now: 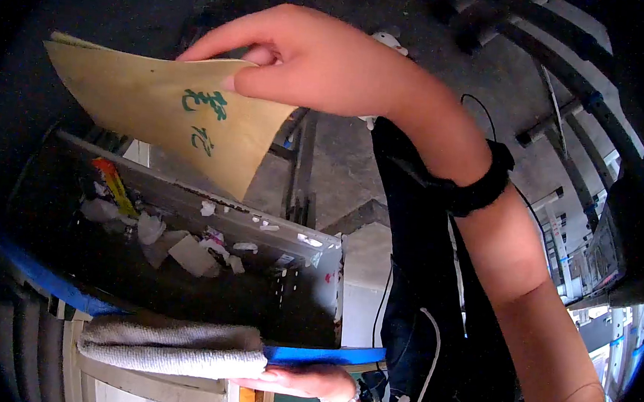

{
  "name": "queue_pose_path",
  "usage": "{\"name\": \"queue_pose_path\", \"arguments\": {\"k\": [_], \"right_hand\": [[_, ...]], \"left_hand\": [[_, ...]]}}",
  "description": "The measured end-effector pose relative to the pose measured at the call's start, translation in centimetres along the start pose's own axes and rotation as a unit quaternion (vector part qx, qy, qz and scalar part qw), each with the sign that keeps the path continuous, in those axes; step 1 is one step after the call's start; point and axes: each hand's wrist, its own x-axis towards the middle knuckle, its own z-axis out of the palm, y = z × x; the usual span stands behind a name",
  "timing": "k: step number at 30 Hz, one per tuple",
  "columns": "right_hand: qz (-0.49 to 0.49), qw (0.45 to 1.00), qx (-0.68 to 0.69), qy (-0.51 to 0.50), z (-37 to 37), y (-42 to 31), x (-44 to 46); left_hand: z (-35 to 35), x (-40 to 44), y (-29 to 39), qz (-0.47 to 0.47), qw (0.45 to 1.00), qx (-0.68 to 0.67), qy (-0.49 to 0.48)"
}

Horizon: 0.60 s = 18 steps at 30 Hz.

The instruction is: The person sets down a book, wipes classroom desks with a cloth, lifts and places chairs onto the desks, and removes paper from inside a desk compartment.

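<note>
My right hand (310,64) pinches the edge of a thin tan notebook (133,95) between thumb and fingers. Green handwritten characters mark its cover, and it hangs over the far side of an open drawer (187,183). At the drawer's blue front edge, my left hand (300,381) grips a folded whitish towel (174,347). The towel hides most of that hand's fingers. Inside the drawer lie crumpled papers and white scraps (197,254), along with a red and yellow strip (114,185).
Small white bits dot the drawer's inner wall. Metal racks or ladder-like frames (571,107) stand at the right over a grey floor (422,80). A white cord (431,346) hangs along my dark clothing. Pale furniture (149,384) sits under the towel.
</note>
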Motion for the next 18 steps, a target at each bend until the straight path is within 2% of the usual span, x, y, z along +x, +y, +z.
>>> {"name": "queue_pose_path", "arguments": {"k": [2,5,8,9,10,11,12,14,15,17,18], "right_hand": [[-0.007,1.000,-0.004,-0.001,0.1,0.3,0.2],[-0.061,0.992,0.095,0.054,0.7,1.1,1.0],[-0.082,0.986,0.088,0.111,0.5,-0.1,1.0],[-0.048,0.976,0.161,0.135,1.0,-1.0,0.8],[-0.036,0.973,0.155,0.165,1.4,-2.2,0.5],[-0.024,0.969,0.149,0.197,1.7,-3.5,0.0],[-0.011,0.963,0.143,0.229,2.1,-4.7,-0.5],[-0.003,0.957,0.129,0.261,2.9,-6.9,-1.6],[0.002,0.954,0.125,0.273,3.1,-8.2,-2.2],[0.013,0.948,0.116,0.295,3.7,-10.8,-3.4],[-0.069,0.928,0.143,0.337,5.2,-9.6,-3.3]], "left_hand": [[0.3,0.0,0.4,-0.004,0.999,-0.032,-0.013],[0.2,0.1,1.7,0.001,0.999,-0.008,-0.048],[-0.3,0.2,0.3,0.035,0.998,-0.001,-0.055],[-0.4,0.4,0.0,0.048,0.997,-0.001,-0.055],[-0.6,0.6,0.0,0.063,0.997,-0.002,-0.054],[-0.9,0.3,0.3,0.044,0.995,0.075,-0.043],[-0.9,0.3,0.4,0.045,0.994,0.089,-0.043],[-0.8,0.5,0.2,0.080,0.988,0.123,-0.044],[-0.7,0.6,0.7,0.065,0.989,0.116,-0.056],[-0.5,0.9,1.4,0.111,0.985,0.116,-0.068],[-0.6,1.2,1.9,0.135,0.980,0.128,-0.075]]}}
